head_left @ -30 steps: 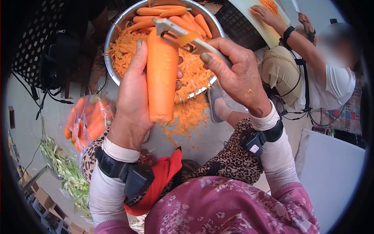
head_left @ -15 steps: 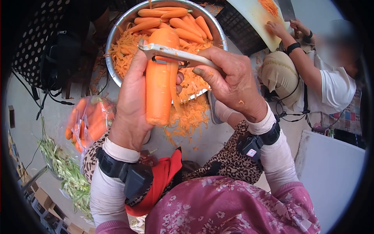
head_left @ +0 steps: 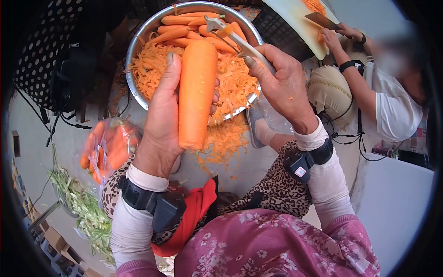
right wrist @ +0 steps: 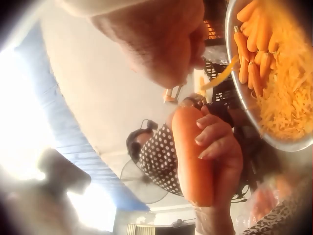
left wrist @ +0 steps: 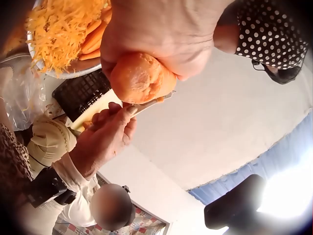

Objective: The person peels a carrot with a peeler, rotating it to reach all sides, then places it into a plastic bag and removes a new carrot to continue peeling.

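Observation:
My left hand [head_left: 159, 117] grips a thick peeled carrot [head_left: 197, 94], thumb along one side and fingertips showing round the other. The carrot stands nearly upright in the head view; its blunt end [left wrist: 137, 83] faces the left wrist camera. Between thumb and fingers, my right hand [head_left: 287, 87] holds a white-handled peeler [head_left: 253, 51], its head up and to the right of the carrot's top. A scrap of orange peel [head_left: 224, 31] clings near the blade. Behind both hands sits a metal basin [head_left: 131, 83] with carrot shavings [head_left: 154, 69] and several slimmer carrots [head_left: 177, 20].
Shavings [head_left: 226, 141] lie on the floor before the basin. A plastic bag of carrots [head_left: 110, 147] and green husks [head_left: 90, 210] are at the left. At the upper right another person holds a knife [head_left: 322, 23] over a cutting board [head_left: 295, 23], beside a black crate [head_left: 279, 34].
The peeler lay across the carrot half a second ago, with a peel strip hanging; now it is up and right, off the carrot's face. The other person's knife has tilted over the board.

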The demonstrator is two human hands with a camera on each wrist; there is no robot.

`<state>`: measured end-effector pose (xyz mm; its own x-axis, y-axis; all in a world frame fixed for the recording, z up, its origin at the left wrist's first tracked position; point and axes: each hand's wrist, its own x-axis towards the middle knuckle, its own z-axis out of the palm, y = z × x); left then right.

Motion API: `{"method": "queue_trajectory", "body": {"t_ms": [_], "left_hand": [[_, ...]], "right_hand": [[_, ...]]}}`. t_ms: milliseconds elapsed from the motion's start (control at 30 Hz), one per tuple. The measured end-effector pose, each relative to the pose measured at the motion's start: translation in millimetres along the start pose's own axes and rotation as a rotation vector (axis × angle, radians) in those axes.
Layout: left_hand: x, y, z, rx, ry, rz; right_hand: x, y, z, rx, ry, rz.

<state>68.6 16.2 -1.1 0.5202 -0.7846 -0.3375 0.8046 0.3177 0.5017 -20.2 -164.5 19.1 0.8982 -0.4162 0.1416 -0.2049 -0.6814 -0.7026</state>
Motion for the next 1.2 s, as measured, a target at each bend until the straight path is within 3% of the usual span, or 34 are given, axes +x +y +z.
{"method": "queue_trajectory", "body": {"t_ms": [67, 200, 300, 400, 567, 633, 667, 733, 833, 900, 967, 1033, 1067, 1133, 1200], "left_hand": [[1.0, 0.9, -1.7, -0.014, 0.02, 0.008], [4.2, 2.9, -3.9, -0.038, 0.066, 0.029], [5.1, 2.8, -0.3, -0.074, 0.126, 0.044], [2.9, 0.3, -4.2, -0.085, 0.111, 0.037], [0.6, -2.6, -2.2, -0.006, 0.028, -0.024], [-3.0, -6.9, -0.1, -0.019, 0.023, -0.068], [-4.2, -6.6, 2.3, -0.009, 0.015, -0.069], [-6.4, -5.2, 4.5, -0.029, -0.192, -0.097], [-3.3, -5.5, 2.1, 0.011, -0.059, -0.025], [-3.5, -7.0, -2.0, -0.007, -0.05, -0.017], [-2.8, -7.2, -2.9, -0.026, -0.042, -0.013], [-3.3, -8.7, -3.3, -0.092, -0.025, 0.0], [-2.9, -9.8, -4.6, -0.091, -0.023, 0.002], [-2.1, -12.9, -7.1, -0.108, -0.028, 0.011], [-4.7, -13.1, -5.6, -0.12, -0.009, -0.009]], "right_hand": [[-3.7, -5.6, 3.7, 0.111, 0.001, -0.177], [-11.0, -30.3, -5.0, 0.113, -0.19, -0.206], [-16.5, -29.6, -0.8, 0.141, -0.217, -0.355], [-19.6, -27.9, 2.6, 0.109, -0.148, -0.36], [-7.2, -14.2, -0.6, 0.074, 0.052, -0.22], [-3.1, -3.3, -5.3, -0.058, -0.151, -0.003], [-3.2, 17.5, 3.0, -0.211, -0.269, 0.001], [-11.0, 26.1, 10.3, -0.199, -0.2, 0.035], [-11.6, 10.5, 2.8, -0.172, -0.156, 0.089], [-13.3, 6.0, -3.1, 0.034, 0.028, 0.065], [-15.3, -0.7, -7.9, 0.04, 0.001, 0.086], [-23.2, -9.4, -7.1, 0.181, -0.023, -0.089], [-28.3, -15.3, -8.8, 0.183, -0.025, -0.092], [-40.2, -24.9, -11.7, 0.125, -0.228, -0.17], [-45.9, -24.8, -3.8, 0.169, -0.228, -0.28]]}}
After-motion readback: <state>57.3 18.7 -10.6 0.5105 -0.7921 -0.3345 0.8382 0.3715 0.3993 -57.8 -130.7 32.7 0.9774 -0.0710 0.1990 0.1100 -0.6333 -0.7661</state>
